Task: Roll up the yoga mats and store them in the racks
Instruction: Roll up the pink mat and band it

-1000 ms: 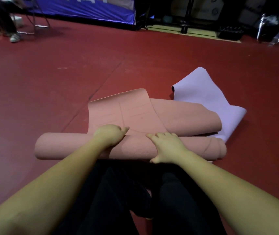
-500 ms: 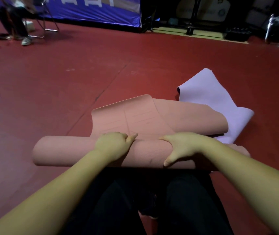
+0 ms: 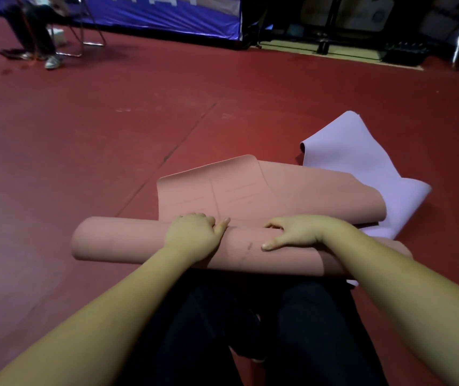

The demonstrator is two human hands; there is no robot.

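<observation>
A pink yoga mat (image 3: 128,240) lies partly rolled across the red floor in front of my knees; its loose end (image 3: 222,188) spreads flat beyond the roll and folds over at the right. My left hand (image 3: 195,232) grips the top of the roll near its middle, fingers curled over the far side. My right hand (image 3: 295,232) grips the roll just to the right, thumb stretched along the near face. A lavender yoga mat (image 3: 362,162) lies crumpled under and behind the pink one at the right.
Red floor (image 3: 83,149) stretches wide to the left and ahead. A seated person's legs and a folding chair (image 3: 69,37) are at the far left. A blue banner (image 3: 167,15) and dark equipment (image 3: 404,51) line the back.
The roll has turned forward over the loose end, which is shorter now. Both hands shifted on the roll; my right hand's fingers curled over its far side. My head moved a little closer.
</observation>
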